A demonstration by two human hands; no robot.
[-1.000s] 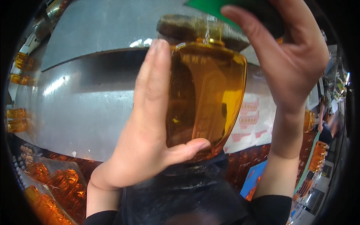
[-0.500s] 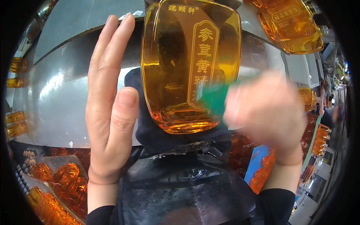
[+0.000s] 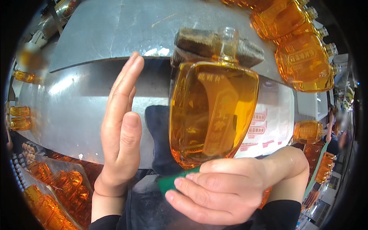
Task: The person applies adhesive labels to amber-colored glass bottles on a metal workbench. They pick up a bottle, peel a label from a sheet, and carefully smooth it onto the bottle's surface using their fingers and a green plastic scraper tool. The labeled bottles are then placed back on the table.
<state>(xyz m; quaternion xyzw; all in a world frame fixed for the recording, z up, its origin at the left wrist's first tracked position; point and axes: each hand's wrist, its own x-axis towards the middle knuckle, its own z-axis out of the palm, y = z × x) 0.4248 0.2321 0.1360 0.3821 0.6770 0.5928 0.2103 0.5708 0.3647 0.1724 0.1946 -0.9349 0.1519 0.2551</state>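
A large flat glass bottle (image 3: 211,115) of amber liquid with gold lettering lies in front of me, its base toward me. Its clear neck (image 3: 228,42) rests over a worn, cloth-wrapped block (image 3: 195,42). Below the base, my right hand (image 3: 230,189) is closed around a flat green scraper (image 3: 166,184), most of it covered by my fingers. To the left of the bottle, my left hand (image 3: 122,142) stands upright with fingers stretched out and thumb apart. It holds nothing and does not touch the bottle.
A metal table (image 3: 76,115) spreads out to the left. White sheets with red printed labels (image 3: 268,126) lie right of the bottle. Several filled bottles (image 3: 303,57) stand at the far right. Amber bottles (image 3: 69,184) fill a crate at lower left. A dark cloth (image 3: 161,134) lies under the bottle.
My right hand has swept from the bottle's lower right side down and left to below its base, with the scraper. The view has shifted, bringing the neck and block into sight.
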